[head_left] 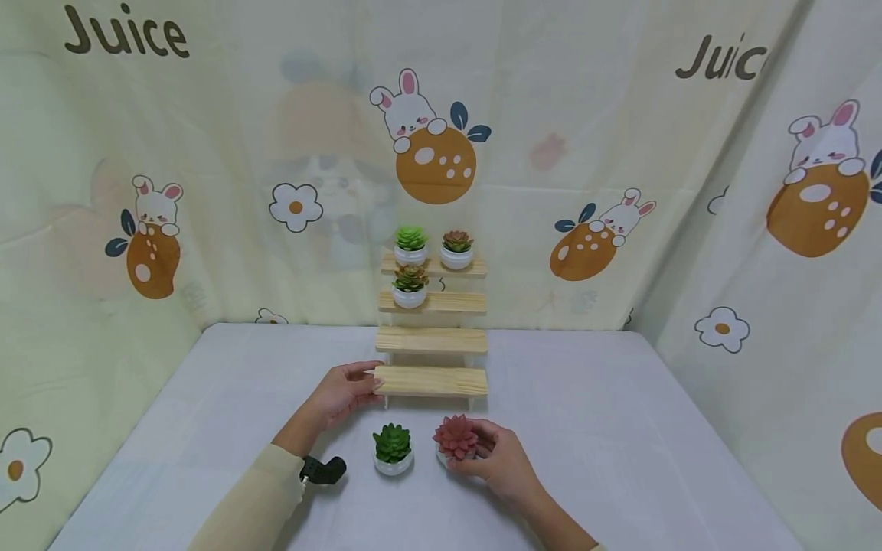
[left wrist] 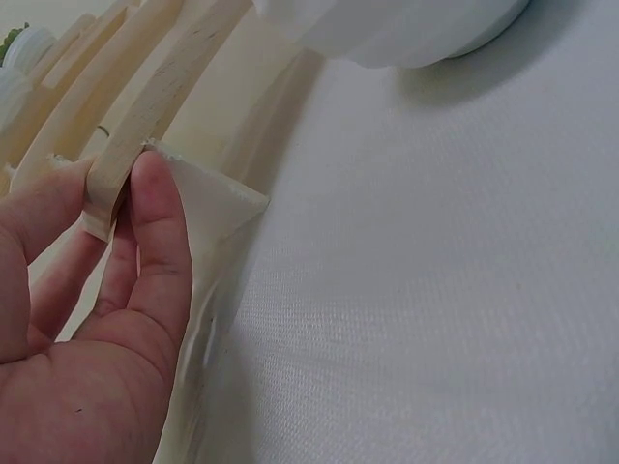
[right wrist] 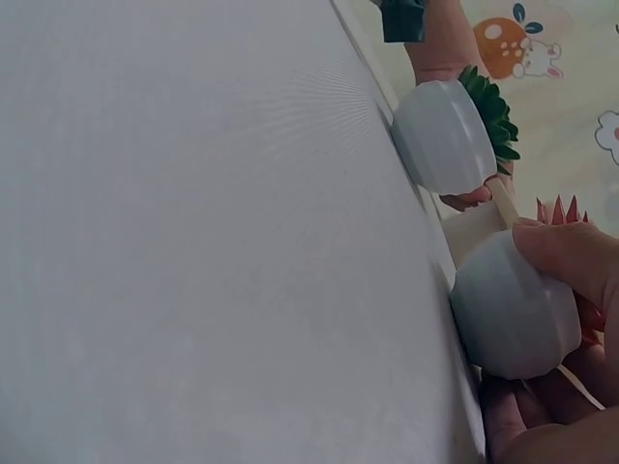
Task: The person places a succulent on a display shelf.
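Note:
My left hand (head_left: 347, 390) pinches the left end of the lowest wooden shelf board (left wrist: 135, 126), thumb on one face and fingers on the other. That board (head_left: 430, 381) belongs to a stepped plant stand. My right hand (head_left: 501, 463) grips a potted red succulent (head_left: 455, 438) by its white pot (right wrist: 517, 304), thumb and fingers on opposite sides. The pot is down at the tablecloth. Beside it, to the left, a potted dark green succulent (head_left: 392, 444) stands on the table between my hands; its white pot (right wrist: 445, 137) shows in the right wrist view.
On the stand's top board are a potted bright green succulent (head_left: 410, 243) and a potted reddish-brown one (head_left: 457, 246). Another reddish-green succulent (head_left: 409, 285) sits on the second board's left. A printed curtain (head_left: 331, 153) hangs behind the white-covered table (head_left: 586, 428).

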`<state>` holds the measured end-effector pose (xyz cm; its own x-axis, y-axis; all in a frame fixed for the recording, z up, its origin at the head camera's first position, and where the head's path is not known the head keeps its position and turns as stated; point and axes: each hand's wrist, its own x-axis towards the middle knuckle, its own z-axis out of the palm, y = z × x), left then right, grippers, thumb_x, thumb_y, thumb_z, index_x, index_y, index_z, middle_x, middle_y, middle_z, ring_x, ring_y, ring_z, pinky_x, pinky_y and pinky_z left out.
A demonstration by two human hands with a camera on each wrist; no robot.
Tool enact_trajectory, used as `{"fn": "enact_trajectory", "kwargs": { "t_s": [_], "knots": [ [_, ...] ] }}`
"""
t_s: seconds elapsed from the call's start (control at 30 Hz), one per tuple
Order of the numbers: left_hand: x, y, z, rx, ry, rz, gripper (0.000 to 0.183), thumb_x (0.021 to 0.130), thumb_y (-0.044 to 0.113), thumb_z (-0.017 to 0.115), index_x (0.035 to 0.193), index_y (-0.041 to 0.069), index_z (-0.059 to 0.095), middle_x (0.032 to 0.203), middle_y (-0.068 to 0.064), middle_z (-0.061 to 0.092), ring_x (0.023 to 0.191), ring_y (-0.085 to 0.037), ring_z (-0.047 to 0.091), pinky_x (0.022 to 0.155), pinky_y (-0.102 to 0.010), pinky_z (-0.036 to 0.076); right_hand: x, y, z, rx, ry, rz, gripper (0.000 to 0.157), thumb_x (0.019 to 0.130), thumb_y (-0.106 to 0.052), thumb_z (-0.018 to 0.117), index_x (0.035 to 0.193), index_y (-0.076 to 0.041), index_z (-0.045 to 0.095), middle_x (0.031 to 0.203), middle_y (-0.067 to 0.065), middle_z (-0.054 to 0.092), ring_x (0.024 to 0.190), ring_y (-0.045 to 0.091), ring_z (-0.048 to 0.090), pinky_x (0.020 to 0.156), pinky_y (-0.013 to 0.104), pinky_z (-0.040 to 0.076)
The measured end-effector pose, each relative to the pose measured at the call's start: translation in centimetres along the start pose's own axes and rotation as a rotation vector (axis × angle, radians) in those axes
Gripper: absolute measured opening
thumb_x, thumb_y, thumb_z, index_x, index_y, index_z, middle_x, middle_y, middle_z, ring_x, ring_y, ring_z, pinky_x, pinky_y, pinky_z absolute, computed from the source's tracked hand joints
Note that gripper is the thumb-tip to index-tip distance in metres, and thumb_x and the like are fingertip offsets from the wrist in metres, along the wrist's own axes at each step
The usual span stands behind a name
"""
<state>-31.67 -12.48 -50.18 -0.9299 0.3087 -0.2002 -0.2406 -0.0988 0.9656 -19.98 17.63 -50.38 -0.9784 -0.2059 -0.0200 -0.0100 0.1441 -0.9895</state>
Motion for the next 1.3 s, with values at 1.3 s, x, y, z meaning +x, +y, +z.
{"fn": "enact_trajectory", "kwargs": {
  "t_s": [1.3],
  "knots": [
    [-0.1, 0.1, 0.1, -0.013, -0.007, 0.005, 0.052, 0.099, -0.001, 0.062, 0.149, -0.004, 0.048, 0.113, -0.012, 0.065, 0.094, -0.016, 0.070, 0.085, -0.028, 0.064, 2.1, -3.1, 0.0, 0.115, 0.090, -0.026, 0.067, 0.074, 0.005, 0.086, 0.136, -0.001, 0.062, 0.133, 0.019, 0.066, 0.122, 0.023, 0.065, 0.096, 0.021, 0.058]
  ]
}}
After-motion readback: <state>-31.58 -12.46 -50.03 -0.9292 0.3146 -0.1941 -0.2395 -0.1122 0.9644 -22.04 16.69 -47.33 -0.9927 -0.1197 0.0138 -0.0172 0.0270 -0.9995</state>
